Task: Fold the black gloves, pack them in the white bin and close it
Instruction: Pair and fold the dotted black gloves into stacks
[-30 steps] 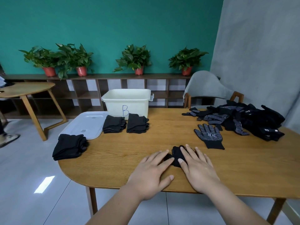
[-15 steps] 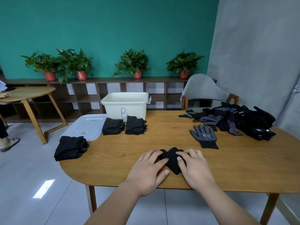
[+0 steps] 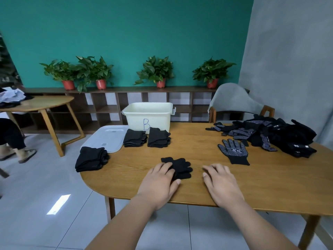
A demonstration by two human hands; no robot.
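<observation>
White bin (image 3: 167, 116) stands open-topped at the far side of the table (image 3: 198, 147), with a blue handwritten B (image 3: 146, 124) on its front wall, the only readable writing. Lid (image 3: 106, 138) lies flat just left of the bin, partly over the table edge. Two folded stacks (image 3: 134, 139) of black gloves sit side by side right in front of the bin, the left one touching the lid. A third stack (image 3: 91, 158) is front-left of the bin, at the table's rounded end. Well right of the bin is a loose pile (image 3: 279, 136) of unfolded black gloves with white grip dots and small white tags, print too small to read. A single glove (image 3: 233, 152) lies flat, dotted side up, front-right of the bin, white logo on it unreadable. The folded glove (image 3: 182, 168) lies on the table well in front of the bin, near the front edge. Left hand (image 3: 160, 183) lies on the glove's left part, grip loose, fingers laid over the fabric and pressing it down, thumb at its near edge, not closed round it. Right hand (image 3: 219, 183) rests on bare table to the right of that glove, apart from it, grip empty, fingers only slightly bent.
</observation>
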